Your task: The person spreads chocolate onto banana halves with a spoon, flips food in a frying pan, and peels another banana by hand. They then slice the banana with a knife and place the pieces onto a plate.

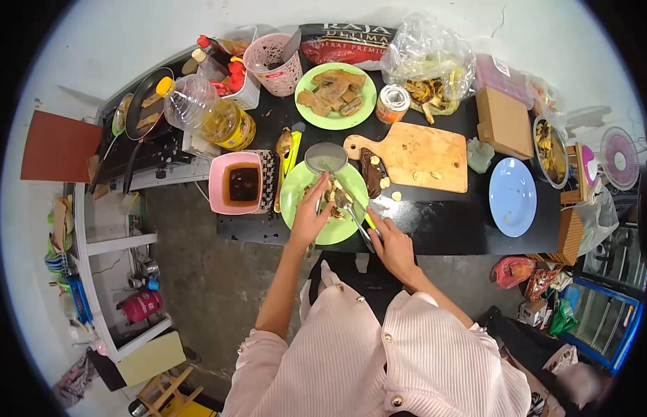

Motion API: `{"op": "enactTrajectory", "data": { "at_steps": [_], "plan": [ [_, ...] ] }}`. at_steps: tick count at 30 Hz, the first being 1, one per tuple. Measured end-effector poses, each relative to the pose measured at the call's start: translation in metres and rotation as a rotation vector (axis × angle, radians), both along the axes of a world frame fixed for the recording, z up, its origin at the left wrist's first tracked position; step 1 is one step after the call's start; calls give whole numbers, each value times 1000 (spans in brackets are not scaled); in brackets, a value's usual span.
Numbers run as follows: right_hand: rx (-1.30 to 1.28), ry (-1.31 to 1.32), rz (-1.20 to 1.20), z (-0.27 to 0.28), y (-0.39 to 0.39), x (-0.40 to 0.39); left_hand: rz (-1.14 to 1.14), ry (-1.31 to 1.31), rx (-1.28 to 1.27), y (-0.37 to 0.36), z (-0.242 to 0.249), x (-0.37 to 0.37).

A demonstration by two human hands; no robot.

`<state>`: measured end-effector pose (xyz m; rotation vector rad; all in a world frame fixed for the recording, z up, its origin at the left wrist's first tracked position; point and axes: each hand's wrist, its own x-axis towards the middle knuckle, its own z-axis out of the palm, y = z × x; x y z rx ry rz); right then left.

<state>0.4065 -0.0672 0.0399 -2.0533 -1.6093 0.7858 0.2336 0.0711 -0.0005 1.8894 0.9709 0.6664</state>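
Observation:
My left hand (311, 221) is over a light green plate (293, 182), fingers closed around a small pale piece of food (329, 189). My right hand (395, 248), at the plate's right edge, is closed on a knife (371, 222) with a yellow-green handle, its blade reaching toward the left fingers. A metal spoon (343, 201) rests on the plate, its handle passing by my right hand. Brown bits lie under my hands, partly hidden. A small clear bowl (326, 158) stands at the plate's far rim. Beside it lies a dark brown peel-like piece (373, 175).
A wooden cutting board (427, 156) with pale slices lies to the right, a blue plate (512, 198) beyond. A pink square bowl (219, 170) of dark liquid stands left. Behind are an oil bottle (226, 121), a food-filled green plate (306, 115) and a can (393, 104).

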Motion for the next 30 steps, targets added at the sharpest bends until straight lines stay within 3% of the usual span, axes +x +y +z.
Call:
{"op": "enactTrajectory", "data": {
  "at_steps": [5, 8, 10, 13, 26, 28, 30],
  "plan": [
    [-20, 110, -71, -2, 2, -7, 84, -15, 76, -5, 5, 9],
    [205, 295, -126, -20, 0, -12, 82, -63, 179, -6, -4, 17],
    [175, 413, -159, -19, -1, -14, 93, -113, 139, -8, 1, 27],
    [-77, 575, -267, -11, -3, -15, 119, -142, 96, -9, 0, 34],
    [-71, 650, -295, -13, -1, -16, 185, -117, 142, -4, -6, 29],
    [-11, 674, -305, -14, -1, -15, 144, -45, 71, -1, -13, 20],
    [44, 761, -358, -20, -3, -8, 208, 182, 284, -1, -19, 15]
  ]
}}
